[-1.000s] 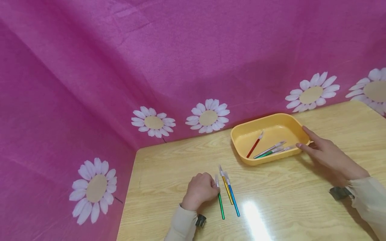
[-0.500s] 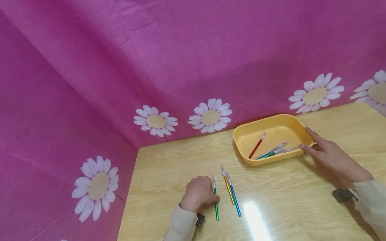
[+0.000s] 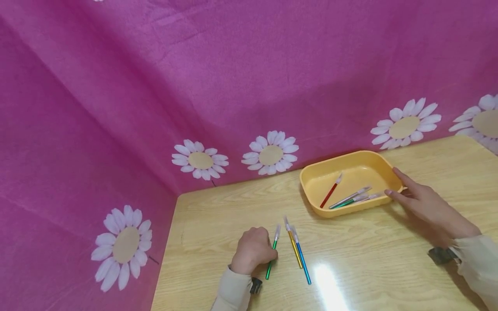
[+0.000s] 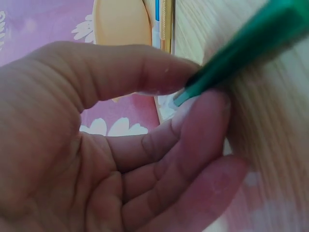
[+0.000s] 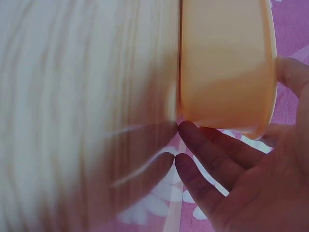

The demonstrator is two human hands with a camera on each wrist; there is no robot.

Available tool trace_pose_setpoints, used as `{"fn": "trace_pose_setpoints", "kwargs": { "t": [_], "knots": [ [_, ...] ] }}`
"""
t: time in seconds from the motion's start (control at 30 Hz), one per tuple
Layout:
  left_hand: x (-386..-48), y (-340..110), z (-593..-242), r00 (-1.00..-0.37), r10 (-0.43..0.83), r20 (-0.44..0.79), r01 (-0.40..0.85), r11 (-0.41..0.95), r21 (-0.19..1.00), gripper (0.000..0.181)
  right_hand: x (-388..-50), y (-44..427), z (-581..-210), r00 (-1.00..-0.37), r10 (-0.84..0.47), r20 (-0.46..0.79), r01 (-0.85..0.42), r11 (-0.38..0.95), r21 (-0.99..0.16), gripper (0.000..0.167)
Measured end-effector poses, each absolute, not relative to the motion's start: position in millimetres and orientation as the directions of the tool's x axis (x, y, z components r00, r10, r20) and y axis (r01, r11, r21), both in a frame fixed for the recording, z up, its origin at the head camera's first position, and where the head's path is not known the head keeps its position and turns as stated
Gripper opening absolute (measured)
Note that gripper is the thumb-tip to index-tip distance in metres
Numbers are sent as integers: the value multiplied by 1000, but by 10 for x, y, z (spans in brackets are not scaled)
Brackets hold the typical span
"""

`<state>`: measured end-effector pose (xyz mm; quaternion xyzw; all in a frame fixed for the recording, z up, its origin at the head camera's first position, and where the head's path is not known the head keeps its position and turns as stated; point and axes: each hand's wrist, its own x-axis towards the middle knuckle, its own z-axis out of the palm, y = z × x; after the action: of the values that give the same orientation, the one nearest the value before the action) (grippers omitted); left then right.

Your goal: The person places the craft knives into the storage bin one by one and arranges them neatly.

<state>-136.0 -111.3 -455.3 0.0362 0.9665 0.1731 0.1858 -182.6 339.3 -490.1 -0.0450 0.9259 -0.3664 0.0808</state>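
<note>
Green knife [image 3: 275, 244]: pinched by our left hand [image 3: 253, 249], on or just above the table [image 3: 210, 220], we cannot tell which; we judge this the picking-up step.
Blue knife [image 3: 302, 259] and gold knife [image 3: 294, 247]: just beside; our next move likely calls for lifting clear of them.
Tray [image 3: 330, 213]: farther off; our right hand [image 3: 433, 211] touches its end, fingers extended.

We see a cream left sleeve [image 3: 233, 288] — loose and softly creased — ending above the bare left hand [image 3: 254, 250], with a small black boxy piece [image 3: 256, 285] at the wrist. A matching right sleeve [image 3: 476, 265] ends above the bare right hand [image 3: 426, 205], beside another dark piece [image 3: 441, 255].
</note>
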Motion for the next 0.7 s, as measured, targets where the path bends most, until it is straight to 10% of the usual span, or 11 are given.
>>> {"fn": "trace_pose_setpoints", "kwargs": {
  "t": [0.7],
  "knots": [
    [-1416,-1191,-4523,-947,162,-278,39,916,398,38,-1832,3399,-4930,-987,-135,-83,-46,743,-668,87]
  ]
}}
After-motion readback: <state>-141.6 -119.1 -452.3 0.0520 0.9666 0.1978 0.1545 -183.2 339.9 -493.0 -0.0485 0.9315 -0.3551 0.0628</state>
